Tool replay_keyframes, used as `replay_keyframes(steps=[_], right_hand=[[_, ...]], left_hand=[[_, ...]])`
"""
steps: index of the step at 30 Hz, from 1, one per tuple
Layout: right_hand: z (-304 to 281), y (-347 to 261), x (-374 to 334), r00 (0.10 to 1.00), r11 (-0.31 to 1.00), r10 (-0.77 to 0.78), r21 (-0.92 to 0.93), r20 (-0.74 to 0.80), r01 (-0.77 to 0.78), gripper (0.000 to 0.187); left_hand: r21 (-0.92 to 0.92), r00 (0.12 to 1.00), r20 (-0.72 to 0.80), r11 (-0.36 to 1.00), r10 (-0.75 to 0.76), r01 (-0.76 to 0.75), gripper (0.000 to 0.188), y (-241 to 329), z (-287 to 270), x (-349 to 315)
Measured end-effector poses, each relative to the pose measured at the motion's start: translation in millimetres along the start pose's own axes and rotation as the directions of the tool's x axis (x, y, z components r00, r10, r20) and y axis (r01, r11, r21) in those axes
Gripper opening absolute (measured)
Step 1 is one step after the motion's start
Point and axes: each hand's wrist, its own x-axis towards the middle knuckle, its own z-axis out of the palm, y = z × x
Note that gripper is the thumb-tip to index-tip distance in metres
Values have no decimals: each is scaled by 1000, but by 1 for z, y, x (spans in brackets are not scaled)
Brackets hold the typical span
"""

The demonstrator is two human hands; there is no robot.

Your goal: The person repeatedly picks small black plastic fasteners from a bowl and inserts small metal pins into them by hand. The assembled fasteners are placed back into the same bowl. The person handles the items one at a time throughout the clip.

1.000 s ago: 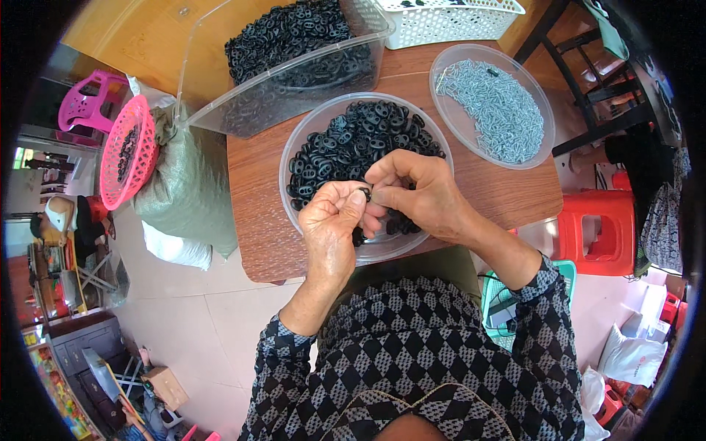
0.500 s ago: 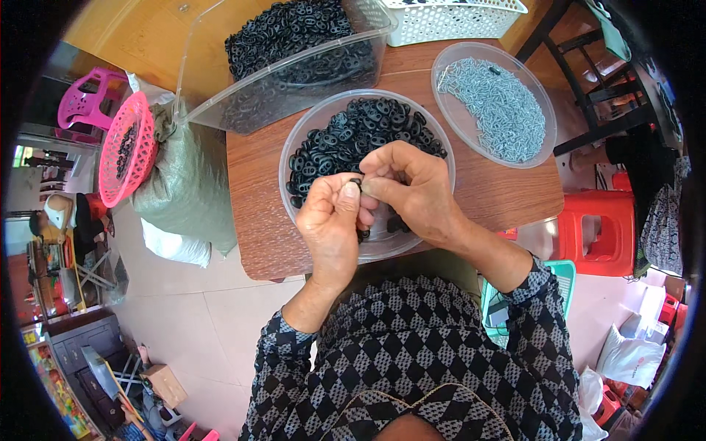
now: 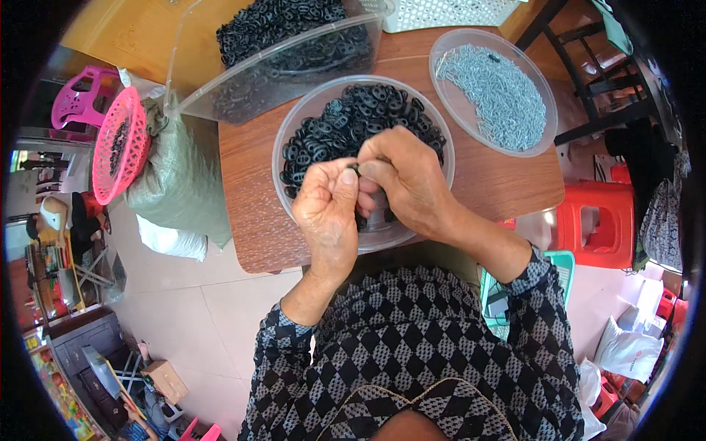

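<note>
Over the near part of a round clear tub (image 3: 276, 158) my two hands meet. My left hand (image 3: 327, 213) is closed, its thumb and forefinger pinching a small black plastic piece (image 3: 354, 167). Another black piece (image 3: 360, 221) shows below its curled fingers. My right hand (image 3: 415, 184) is closed too, thumb and forefinger pressed together against the pinched piece; whatever is between those fingertips is hidden. Behind the hands, black two-holed oval plastic pieces (image 3: 334, 128) heap up in the tub.
A round lid (image 3: 548, 140) holding small silvery screws (image 3: 500, 95) lies at the table's far right. A large clear bin (image 3: 272, 62) of black pieces stands far left, beside a white basket (image 3: 448, 16). A pink basket (image 3: 103, 169) rests on a sack (image 3: 184, 176) left; a red stool (image 3: 599, 220) stands right.
The table and its containers sit slightly higher and farther left in the picture. My hands stay together at the black piece, with the right fingers slightly shifted against it.
</note>
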Motion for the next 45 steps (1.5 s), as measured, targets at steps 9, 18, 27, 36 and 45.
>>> replay_keyframes(steps=[9, 18, 27, 36, 45], right_hand=[[-1, -3, 19, 997, 994, -72, -78, 8, 72, 14], [-33, 27, 17, 912, 912, -215, -263, 348, 316, 10], [-41, 21, 23, 766, 832, -204, -304, 609, 464, 6], [-43, 14, 7, 639, 811, -161, -269, 752, 520, 6], [-43, 18, 4, 711, 921, -93, -211, 698, 328, 6]], left_hand=[[6, 999, -23, 999, 36, -36, 9, 9, 6, 19], [-3, 997, -27, 997, -73, 73, 12, 14, -19, 16], [-24, 992, 31, 992, -124, 124, 12, 10, -25, 5], [-11, 987, 69, 989, -147, 148, 13, 13, -22, 2], [-6, 988, 63, 990, -140, 141, 14, 9, -22, 1]])
